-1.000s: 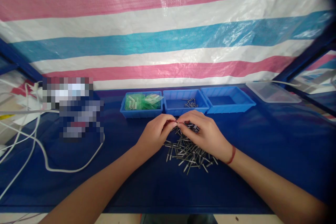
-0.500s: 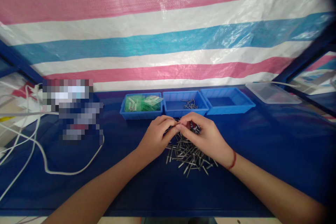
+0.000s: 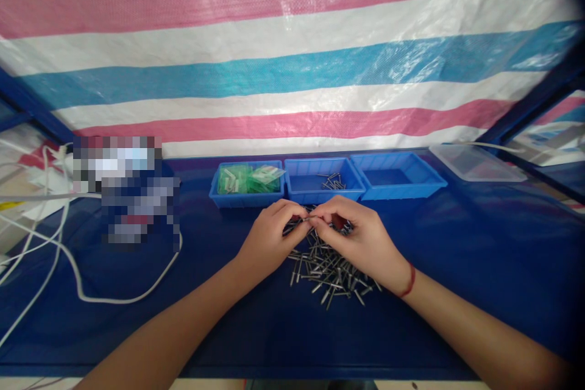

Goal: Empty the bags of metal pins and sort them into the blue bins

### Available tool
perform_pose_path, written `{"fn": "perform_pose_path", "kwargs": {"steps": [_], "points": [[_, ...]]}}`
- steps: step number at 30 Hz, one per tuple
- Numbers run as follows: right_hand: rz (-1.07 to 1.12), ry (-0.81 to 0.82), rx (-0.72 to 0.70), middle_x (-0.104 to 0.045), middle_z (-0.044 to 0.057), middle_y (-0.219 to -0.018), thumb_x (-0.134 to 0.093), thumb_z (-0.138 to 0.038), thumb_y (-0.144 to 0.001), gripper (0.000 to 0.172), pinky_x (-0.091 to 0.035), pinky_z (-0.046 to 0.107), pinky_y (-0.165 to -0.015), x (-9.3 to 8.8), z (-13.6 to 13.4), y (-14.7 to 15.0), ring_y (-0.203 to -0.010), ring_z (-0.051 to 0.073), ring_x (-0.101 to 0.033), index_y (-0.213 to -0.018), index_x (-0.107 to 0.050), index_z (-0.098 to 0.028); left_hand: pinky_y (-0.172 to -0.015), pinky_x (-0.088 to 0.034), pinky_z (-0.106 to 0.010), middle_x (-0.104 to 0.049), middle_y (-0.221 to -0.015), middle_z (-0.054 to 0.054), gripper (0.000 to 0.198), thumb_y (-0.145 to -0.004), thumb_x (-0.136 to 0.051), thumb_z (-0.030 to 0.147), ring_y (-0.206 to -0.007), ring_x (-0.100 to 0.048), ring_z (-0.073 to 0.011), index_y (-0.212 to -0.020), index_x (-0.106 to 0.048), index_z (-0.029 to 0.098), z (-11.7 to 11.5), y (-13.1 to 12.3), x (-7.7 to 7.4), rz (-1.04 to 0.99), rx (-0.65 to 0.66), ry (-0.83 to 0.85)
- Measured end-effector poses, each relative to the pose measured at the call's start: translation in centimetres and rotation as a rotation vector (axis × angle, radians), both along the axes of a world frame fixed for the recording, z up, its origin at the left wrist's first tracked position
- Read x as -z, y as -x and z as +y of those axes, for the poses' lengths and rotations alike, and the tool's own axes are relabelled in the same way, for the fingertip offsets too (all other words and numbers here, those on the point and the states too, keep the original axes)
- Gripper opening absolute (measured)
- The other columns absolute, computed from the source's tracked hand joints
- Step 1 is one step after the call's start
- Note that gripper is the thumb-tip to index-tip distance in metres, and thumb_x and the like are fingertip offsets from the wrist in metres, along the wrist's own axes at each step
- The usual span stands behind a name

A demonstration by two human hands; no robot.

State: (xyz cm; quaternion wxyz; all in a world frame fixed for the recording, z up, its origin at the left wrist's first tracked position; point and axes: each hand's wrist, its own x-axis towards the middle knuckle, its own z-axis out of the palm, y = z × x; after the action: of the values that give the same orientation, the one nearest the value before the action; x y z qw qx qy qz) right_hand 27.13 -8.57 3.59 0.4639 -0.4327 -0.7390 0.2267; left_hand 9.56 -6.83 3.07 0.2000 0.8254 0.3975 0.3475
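Note:
Over the far part of a pile of blind rivets (image 3: pixel 336 271), my two hands meet fingertip to fingertip. Thumb and fingers of my left hand (image 3: pixel 276 228) are pinched together on one end of a thin rivet (image 3: pixel 309 217). At its other end my right hand (image 3: pixel 363 234) pinches the same rivet; a red cord circles that wrist. Fingers cover most of the rivet, so only a sliver shows. Just beyond the hands, a blue bin (image 3: pixel 297 198) in the middle of a row has several rivets (image 3: pixel 333 182) inside.
A left blue bin (image 3: pixel 247 200) contains green plastic packets (image 3: pixel 235 179); a right blue bin (image 3: pixel 404 191) adjoins the middle one. A clear plastic lid (image 3: pixel 478 163) lies at the back right. White cables (image 3: pixel 123 301) loop over the blue table (image 3: pixel 256 341) at left, beside a blurred patch.
The fingertips of my two hands have parted slightly, and a little more of the thin rivet shows between them. The pile and bins look the same.

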Motion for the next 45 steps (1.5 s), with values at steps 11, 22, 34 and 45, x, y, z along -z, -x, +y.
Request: {"fn": "perform_pose_path", "kwargs": {"steps": [11,22,34,45], "points": [[-0.085,-0.043,-0.009,-0.056,0.0,-0.068,-0.058,-0.023,-0.084,0.009,-0.041,0.026,-0.056,0.1,0.2,-0.2,-0.061,0.012,-0.051,-0.082,-0.066,-0.02,-0.079,-0.045,-0.028,-0.063,-0.089,-0.003,0.004,-0.084,-0.058,0.021,-0.086,-0.06,-0.0158,-0.082,-0.058,0.018,0.1,0.6,-0.9,-0.048,0.012,-0.044],[-0.449,-0.305,0.376,-0.066,0.006,-0.078,-0.052,-0.03,-0.09,0.021,-0.036,0.034,-0.068,0.7,4.4,-3.7,-0.076,0.021,-0.059,-0.085,-0.068,-0.017,-0.073,-0.045,-0.028,-0.068,-0.09,-0.002,0.014,-0.089,-0.051,0.023,-0.077,-0.062,-0.0145,-0.098,-0.062,0.02,0.4,0.8,-0.6,0.082,-0.047,0.053],[-0.515,-0.288,0.239,-0.064,0.005,-0.078,-0.05,-0.029,-0.09,0.021,-0.035,0.034,-0.071,-0.6,1.5,-1.7,-0.076,0.02,-0.058,-0.082,-0.067,-0.019,-0.072,-0.031,-0.033,-0.063,-0.096,-0.003,0.02,-0.091,-0.051,0.035,-0.085,-0.052,-0.0182,-0.094,-0.068,0.025,0.3,0.2,0.0,0.516,0.096,-0.209],[-0.519,-0.215,0.127,-0.064,0.005,-0.076,-0.05,-0.027,-0.089,0.019,-0.034,0.035,-0.075,0.3,1.3,-1.1,-0.078,0.02,-0.057,-0.08,-0.065,-0.019,-0.07,-0.031,-0.035,-0.062,-0.095,-0.004,0.022,-0.092,-0.049,0.036,-0.084,-0.051,-0.0194,-0.094,-0.067,0.023,0.3,-0.3,0.4,0.566,0.012,-0.229]]}}
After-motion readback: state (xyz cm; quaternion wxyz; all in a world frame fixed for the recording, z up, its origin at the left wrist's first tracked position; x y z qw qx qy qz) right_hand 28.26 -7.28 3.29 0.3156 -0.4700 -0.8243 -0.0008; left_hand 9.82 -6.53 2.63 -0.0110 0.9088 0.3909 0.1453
